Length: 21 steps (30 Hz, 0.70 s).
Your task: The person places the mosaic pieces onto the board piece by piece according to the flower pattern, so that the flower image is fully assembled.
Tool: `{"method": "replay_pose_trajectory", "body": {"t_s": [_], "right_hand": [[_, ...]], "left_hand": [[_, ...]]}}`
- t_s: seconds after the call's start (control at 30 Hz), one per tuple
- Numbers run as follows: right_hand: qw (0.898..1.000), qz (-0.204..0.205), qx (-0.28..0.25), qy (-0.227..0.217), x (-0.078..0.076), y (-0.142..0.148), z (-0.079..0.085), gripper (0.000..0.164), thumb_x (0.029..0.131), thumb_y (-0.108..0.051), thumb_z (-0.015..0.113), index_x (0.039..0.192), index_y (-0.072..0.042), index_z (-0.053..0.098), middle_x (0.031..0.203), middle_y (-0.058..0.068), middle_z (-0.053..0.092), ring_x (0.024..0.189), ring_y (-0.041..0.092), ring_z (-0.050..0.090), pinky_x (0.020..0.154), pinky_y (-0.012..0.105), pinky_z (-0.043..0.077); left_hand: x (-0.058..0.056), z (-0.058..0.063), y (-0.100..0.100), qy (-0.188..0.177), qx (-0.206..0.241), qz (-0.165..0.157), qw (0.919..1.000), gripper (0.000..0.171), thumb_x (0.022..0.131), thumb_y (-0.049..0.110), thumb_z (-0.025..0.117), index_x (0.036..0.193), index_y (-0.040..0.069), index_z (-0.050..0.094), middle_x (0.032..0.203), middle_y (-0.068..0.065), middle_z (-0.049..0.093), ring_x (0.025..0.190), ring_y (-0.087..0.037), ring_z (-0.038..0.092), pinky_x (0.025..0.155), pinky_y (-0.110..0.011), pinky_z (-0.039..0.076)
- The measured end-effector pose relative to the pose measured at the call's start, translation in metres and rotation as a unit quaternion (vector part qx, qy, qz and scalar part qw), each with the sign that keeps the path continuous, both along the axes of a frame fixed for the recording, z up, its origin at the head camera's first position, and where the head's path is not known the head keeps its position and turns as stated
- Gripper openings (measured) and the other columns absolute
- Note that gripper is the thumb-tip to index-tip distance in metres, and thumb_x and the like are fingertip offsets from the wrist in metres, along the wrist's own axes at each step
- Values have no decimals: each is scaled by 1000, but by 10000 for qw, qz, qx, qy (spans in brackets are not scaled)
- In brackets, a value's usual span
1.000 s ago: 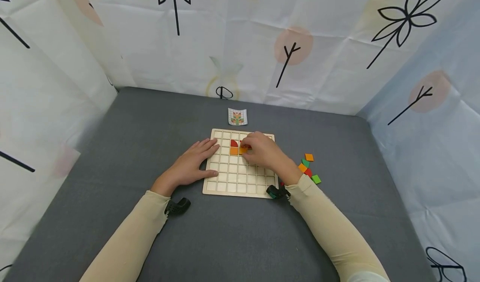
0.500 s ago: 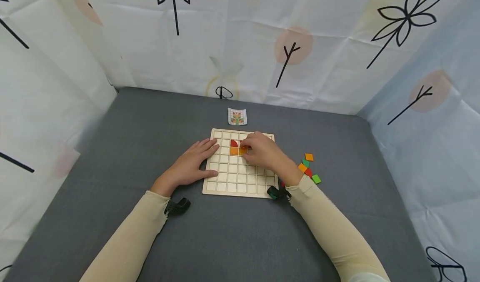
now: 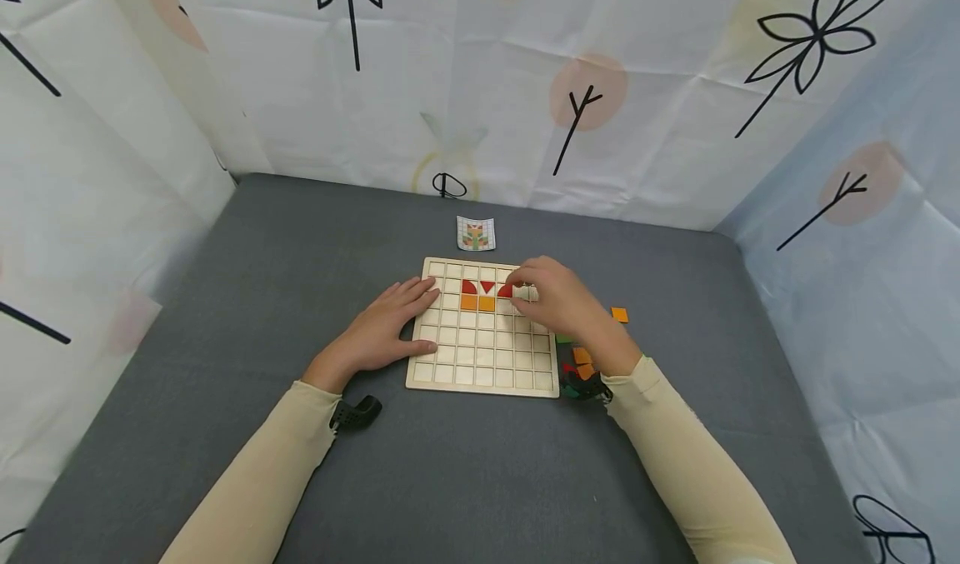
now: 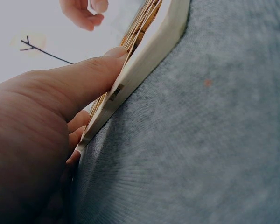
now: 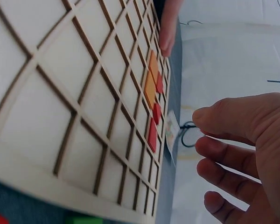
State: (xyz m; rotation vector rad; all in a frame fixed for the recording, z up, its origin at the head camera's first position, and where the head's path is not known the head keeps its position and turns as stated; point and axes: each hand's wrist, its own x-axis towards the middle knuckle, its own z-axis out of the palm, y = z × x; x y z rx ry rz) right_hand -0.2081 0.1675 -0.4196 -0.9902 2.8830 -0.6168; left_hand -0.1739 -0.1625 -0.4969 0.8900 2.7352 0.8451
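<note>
A pale wooden grid board (image 3: 465, 357) lies on the grey table. My left hand (image 3: 384, 324) rests along its left edge, fingers spread on top and thumb (image 4: 91, 77) on the near part of the rim. Two orange square tiles (image 3: 477, 303) sit side by side in the grid. Directly behind them is a row with a red quarter-round tile (image 3: 468, 286), a red triangle tile (image 3: 487, 286) and another red rounded tile (image 3: 505, 291). Over the board's right half hovers my right hand (image 3: 564, 299), its fingers loosely bent; the right wrist view shows nothing between thumb and fingertips (image 5: 212, 147).
Behind the board lies a small pattern card (image 3: 476, 234). Loose tiles lie right of the board, among them an orange tile (image 3: 582, 356) and a separate orange tile (image 3: 619, 315); my right forearm hides some. A patterned white cloth (image 3: 487, 114) hangs behind the table.
My right hand has let go at the tiles and moved to the right, uncovering the red triangle and the right red tile. My left hand stays where it was.
</note>
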Motion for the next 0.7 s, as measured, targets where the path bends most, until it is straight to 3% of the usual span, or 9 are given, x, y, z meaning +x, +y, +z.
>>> {"method": "replay_pose_trajectory", "body": {"t_s": [0.2, 0.4, 0.7], "right_hand": [[9995, -253, 15, 186, 3, 25, 11, 24, 99, -10, 80, 122, -3, 79, 119, 11, 73, 115, 32, 62, 98, 51, 55], [9981, -594, -117, 150, 7, 52, 21, 28, 99, -7, 80, 126, 1, 77, 121, 17, 72, 114, 37, 63, 97, 55, 54], [9945, -1042, -19, 133, 13, 84, 28, 30, 98, -4, 80, 128, -1, 76, 122, 17, 71, 115, 39, 61, 98, 58, 53]], "left_hand": [[0, 0, 0, 3, -13, -8, 10000, 94, 101, 48, 77, 172, 6, 31, 179, -13, 21, 166, -34, 12, 134, -50, 6], [-1, 2, 0, 2, -6, -30, 10000, 95, 100, 46, 79, 172, 7, 31, 179, -13, 20, 166, -34, 11, 134, -49, 5], [-1, 1, 1, -10, -30, -30, 10000, 94, 100, 47, 78, 172, 7, 32, 179, -13, 21, 166, -34, 11, 134, -49, 5]]}}
